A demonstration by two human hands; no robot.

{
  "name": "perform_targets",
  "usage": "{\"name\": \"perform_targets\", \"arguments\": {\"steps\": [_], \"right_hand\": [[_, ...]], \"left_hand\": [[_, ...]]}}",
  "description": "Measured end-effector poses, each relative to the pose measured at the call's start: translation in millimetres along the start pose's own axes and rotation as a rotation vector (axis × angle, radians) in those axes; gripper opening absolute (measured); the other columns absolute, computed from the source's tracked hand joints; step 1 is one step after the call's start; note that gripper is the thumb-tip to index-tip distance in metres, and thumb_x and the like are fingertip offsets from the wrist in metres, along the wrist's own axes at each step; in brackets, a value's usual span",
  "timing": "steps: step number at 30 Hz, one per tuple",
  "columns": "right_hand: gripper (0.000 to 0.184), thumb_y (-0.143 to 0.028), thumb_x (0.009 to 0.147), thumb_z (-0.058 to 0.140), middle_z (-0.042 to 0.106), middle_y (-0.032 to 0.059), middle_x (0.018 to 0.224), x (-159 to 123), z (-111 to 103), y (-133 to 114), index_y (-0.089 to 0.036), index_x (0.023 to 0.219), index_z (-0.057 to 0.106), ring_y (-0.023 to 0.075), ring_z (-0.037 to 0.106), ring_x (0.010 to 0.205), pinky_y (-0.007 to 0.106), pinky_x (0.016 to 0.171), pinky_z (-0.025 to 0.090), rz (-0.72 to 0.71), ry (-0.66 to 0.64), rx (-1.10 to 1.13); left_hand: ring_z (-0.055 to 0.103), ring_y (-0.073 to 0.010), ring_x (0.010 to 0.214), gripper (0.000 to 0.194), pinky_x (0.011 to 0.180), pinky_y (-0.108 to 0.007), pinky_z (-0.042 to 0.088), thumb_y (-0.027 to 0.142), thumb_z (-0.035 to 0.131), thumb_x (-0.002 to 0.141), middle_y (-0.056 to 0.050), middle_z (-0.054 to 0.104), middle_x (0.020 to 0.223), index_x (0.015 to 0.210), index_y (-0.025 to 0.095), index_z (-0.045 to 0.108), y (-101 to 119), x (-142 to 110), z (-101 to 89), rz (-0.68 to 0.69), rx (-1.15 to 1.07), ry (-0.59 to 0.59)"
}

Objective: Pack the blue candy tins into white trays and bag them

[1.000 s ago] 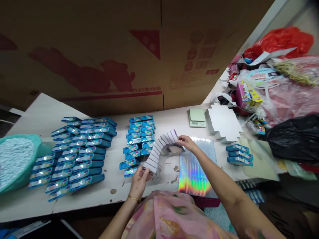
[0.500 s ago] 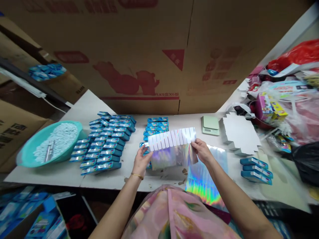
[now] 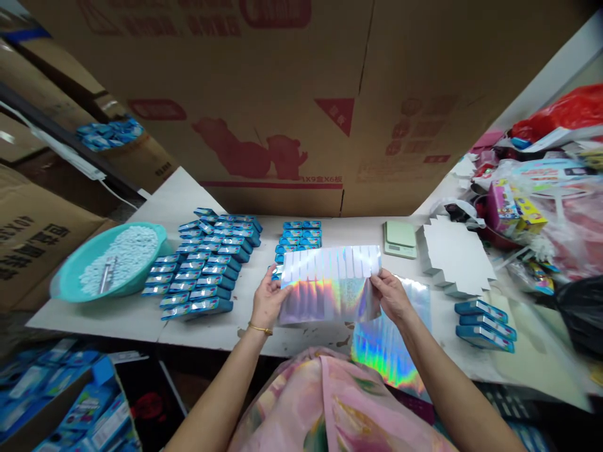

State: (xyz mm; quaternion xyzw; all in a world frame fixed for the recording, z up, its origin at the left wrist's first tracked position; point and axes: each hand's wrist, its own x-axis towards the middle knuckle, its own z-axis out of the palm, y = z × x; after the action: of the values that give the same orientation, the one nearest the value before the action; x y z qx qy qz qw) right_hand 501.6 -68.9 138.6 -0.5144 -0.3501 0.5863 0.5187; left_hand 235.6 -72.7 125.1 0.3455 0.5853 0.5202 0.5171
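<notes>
A shiny holographic sticker sheet (image 3: pixel 330 285) is held up over the table between both hands. My left hand (image 3: pixel 269 302) pinches its left edge, thumb in front. At the right edge my right hand (image 3: pixel 392 294) grips it the same way. Long pale strips run side by side across the upper half of the sheet, and the lower half shines in rainbow colours. Behind it, small blue boxes (image 3: pixel 301 233) stand in two columns, partly hidden by the sheet. Another holographic sheet (image 3: pixel 389 358) lies on the table below my right forearm.
Rows of blue boxes (image 3: pixel 207 270) stand at the left, beside a teal basin (image 3: pixel 61 285) of small white pieces with a metal scoop. A pale green scale (image 3: pixel 399 238), a stack of white card (image 3: pixel 455 254) and more blue boxes (image 3: pixel 485 326) are at right. A large carton (image 3: pixel 282 75) walls the back.
The sheet's left side has come down, so its top edge is now nearly level and it catches the light differently. Both hands keep hold of it. The whole view has shifted slightly.
</notes>
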Motion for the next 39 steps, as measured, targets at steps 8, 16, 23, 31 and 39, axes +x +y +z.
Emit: {"name": "perform_targets", "arguments": {"steps": [8,16,23,31,39], "right_hand": [[0.057,-0.029,0.061,0.066,0.055,-0.0067,0.056,-4,1,-7,-0.021,0.114,0.048,0.0077,0.049,0.051,0.021,0.054,0.042,-0.104,0.123,-0.031],[0.051,-0.026,0.054,0.072,0.058,-0.0032,0.064,-11,-9,-39,-0.021,0.104,0.060,0.0096,0.049,0.055,0.024,0.053,0.043,-0.144,0.033,-0.361],[0.021,-0.037,0.073,0.056,0.061,0.0047,0.078,-18,-2,-60,-0.023,0.084,0.067,0.0194,0.055,0.076,0.035,0.073,0.044,-0.502,0.192,-0.974],[0.027,-0.029,0.081,0.045,0.061,0.0039,0.100,-14,106,-55,-0.026,0.105,0.057,0.0156,0.054,0.091,0.026,0.079,0.039,-0.672,-0.471,-1.093],[0.014,-0.024,0.076,0.051,0.062,-0.0027,0.063,6,88,-48,-0.023,0.077,0.065,0.0089,0.051,0.056,0.018,0.055,0.032,-0.480,-0.580,-1.036]], "left_hand": [[0.052,-0.0091,0.068,0.044,0.066,-0.021,0.042,0.029,0.067,0.057,0.000,0.058,0.072,0.098,0.015,0.063,16,3,-10.4,0.012,-0.021,-0.053],[0.051,-0.0126,0.072,0.037,0.065,-0.023,0.042,0.026,0.068,0.058,-0.001,0.057,0.076,0.095,0.019,0.065,68,8,-16.2,0.322,0.337,-0.198],[0.051,-0.0140,0.075,0.012,0.068,-0.026,0.042,0.026,0.058,0.069,-0.003,0.053,0.076,0.075,0.021,0.067,79,15,-17.7,0.694,0.645,-0.054],[0.058,-0.0171,0.072,0.008,0.078,-0.030,0.043,0.024,0.062,0.066,-0.002,0.066,0.072,0.072,0.024,0.067,96,-3,4.8,0.584,0.551,-0.326],[0.058,-0.0168,0.066,0.016,0.064,-0.025,0.046,0.031,0.060,0.066,-0.003,0.066,0.068,0.070,0.018,0.069,93,4,16.3,0.247,0.379,-0.402]]}}
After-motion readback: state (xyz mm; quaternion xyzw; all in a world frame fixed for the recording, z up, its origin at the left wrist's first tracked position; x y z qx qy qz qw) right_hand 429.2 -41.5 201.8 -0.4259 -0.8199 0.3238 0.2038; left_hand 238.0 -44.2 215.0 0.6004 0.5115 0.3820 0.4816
